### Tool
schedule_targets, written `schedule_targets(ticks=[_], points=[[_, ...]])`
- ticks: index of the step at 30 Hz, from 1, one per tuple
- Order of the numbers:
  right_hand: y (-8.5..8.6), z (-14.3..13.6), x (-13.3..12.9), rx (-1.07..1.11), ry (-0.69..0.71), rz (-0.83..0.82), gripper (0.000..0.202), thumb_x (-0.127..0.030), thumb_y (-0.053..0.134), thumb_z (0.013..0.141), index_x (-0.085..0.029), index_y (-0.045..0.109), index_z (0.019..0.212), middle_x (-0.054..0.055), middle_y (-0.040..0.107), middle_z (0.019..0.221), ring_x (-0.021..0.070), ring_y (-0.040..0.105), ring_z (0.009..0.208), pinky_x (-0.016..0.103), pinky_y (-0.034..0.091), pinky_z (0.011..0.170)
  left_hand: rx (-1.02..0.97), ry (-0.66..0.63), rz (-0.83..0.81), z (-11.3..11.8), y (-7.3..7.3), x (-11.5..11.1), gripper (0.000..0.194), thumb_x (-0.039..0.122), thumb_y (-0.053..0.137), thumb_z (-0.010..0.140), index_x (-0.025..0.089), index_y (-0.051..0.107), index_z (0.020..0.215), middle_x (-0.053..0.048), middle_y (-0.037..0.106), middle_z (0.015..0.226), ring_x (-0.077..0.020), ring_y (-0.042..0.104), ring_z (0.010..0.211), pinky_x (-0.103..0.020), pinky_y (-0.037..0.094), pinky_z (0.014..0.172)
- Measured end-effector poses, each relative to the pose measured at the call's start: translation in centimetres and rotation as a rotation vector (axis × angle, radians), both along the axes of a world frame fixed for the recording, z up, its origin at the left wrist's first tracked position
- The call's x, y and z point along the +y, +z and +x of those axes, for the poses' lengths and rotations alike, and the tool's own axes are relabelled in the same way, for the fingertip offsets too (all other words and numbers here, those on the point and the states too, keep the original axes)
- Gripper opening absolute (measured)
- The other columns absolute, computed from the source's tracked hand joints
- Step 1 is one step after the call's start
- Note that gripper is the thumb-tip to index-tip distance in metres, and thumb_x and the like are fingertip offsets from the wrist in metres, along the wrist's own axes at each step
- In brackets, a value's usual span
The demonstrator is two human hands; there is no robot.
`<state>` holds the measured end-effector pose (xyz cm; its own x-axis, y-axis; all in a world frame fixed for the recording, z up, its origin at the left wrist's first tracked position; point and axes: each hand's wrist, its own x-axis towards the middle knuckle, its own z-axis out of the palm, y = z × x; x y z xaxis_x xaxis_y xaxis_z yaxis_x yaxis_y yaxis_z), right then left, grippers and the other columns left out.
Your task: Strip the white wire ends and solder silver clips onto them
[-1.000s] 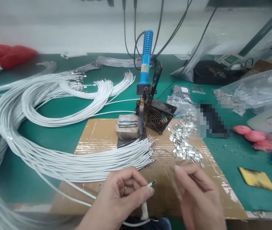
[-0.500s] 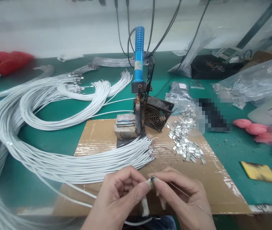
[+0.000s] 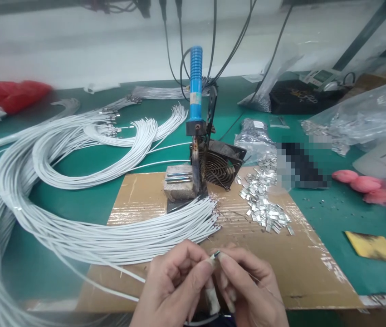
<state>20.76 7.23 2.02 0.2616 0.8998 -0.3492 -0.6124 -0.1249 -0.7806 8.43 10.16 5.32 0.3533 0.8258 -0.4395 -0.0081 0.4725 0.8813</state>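
Observation:
Low in the middle of the head view, my two hands meet at the fingertips. My left hand (image 3: 175, 286) is closed in a pinch on the end of a white cable (image 3: 215, 255), where a small dark blue-green bit shows. Thumb and forefinger of my right hand (image 3: 252, 286) press at that same tip from the other side. A thin pale wire passes by the right fingers; its grip is mostly hidden. White wrapping (image 3: 212, 297) covers one fingertip under the left thumb. Just beyond lies a large bundle of white cables (image 3: 138, 236), their ends near the hands.
A blue-handled soldering iron (image 3: 196, 86) stands upright in a holder by a grey block (image 3: 179, 181) and a black fan (image 3: 225, 163). Small metal pieces (image 3: 264, 200) lie piled on the cardboard (image 3: 301, 263). A scorched yellow sponge (image 3: 373, 246) is at the right.
My right hand has drawn slightly left and in toward the left hand, which has shifted a little right. Both still pinch the cable tip. The whole view has tilted slightly.

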Motion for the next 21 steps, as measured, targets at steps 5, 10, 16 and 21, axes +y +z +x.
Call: schedule_targets(ticks=[5, 10, 16, 21], points=[[0.0, -0.2, 0.1, 0.018, 0.016, -0.026, 0.032, -0.049, 0.092, 0.067, -0.02, 0.078, 0.063, -0.004, 0.042, 0.053, 0.0062, 0.029, 0.049, 0.019, 0.028, 0.046, 0.044, -0.036, 0.03, -0.3, -0.3, 0.1, 0.055, 0.069, 0.068, 0.087, 0.014, 0.061, 0.079, 0.002, 0.056, 0.065, -0.003, 0.033, 0.044, -0.021, 0.022, 0.045], [0.5, 1.0, 0.4, -0.106, 0.054, -0.013, 0.031, -0.044, 0.091, 0.069, -0.017, 0.077, 0.061, -0.003, 0.045, 0.054, 0.0056, 0.035, 0.049, 0.018, 0.027, 0.048, 0.063, -0.037, 0.067, -0.3, -0.1, 0.2, 0.051, 0.065, 0.068, 0.088, 0.016, 0.059, 0.075, 0.004, 0.047, 0.063, -0.0083, 0.035, 0.055, -0.023, 0.025, 0.051], [1.2, 3.3, 0.4, -0.619, 0.134, 0.137, 0.013, -0.031, 0.082, 0.077, -0.024, 0.081, 0.066, 0.001, 0.06, 0.06, 0.0132, 0.053, 0.056, 0.023, 0.038, 0.052, 0.328, -0.075, 0.502, -0.4, -1.0, -0.3, 0.027, 0.033, 0.056, 0.101, 0.018, 0.069, 0.083, 0.002, 0.055, 0.066, -0.0126, 0.048, 0.061, -0.026, 0.036, 0.06], [1.3, 4.1, 0.3, -0.757, 0.133, 0.183, 0.018, -0.033, 0.08, 0.082, -0.024, 0.079, 0.067, 0.002, 0.063, 0.061, 0.0152, 0.057, 0.055, 0.023, 0.043, 0.051, 0.409, -0.066, 0.836, -0.1, -1.9, -0.7, 0.017, 0.013, 0.055, 0.1, 0.019, 0.069, 0.092, 0.001, 0.058, 0.07, -0.0125, 0.054, 0.062, -0.025, 0.041, 0.063]])
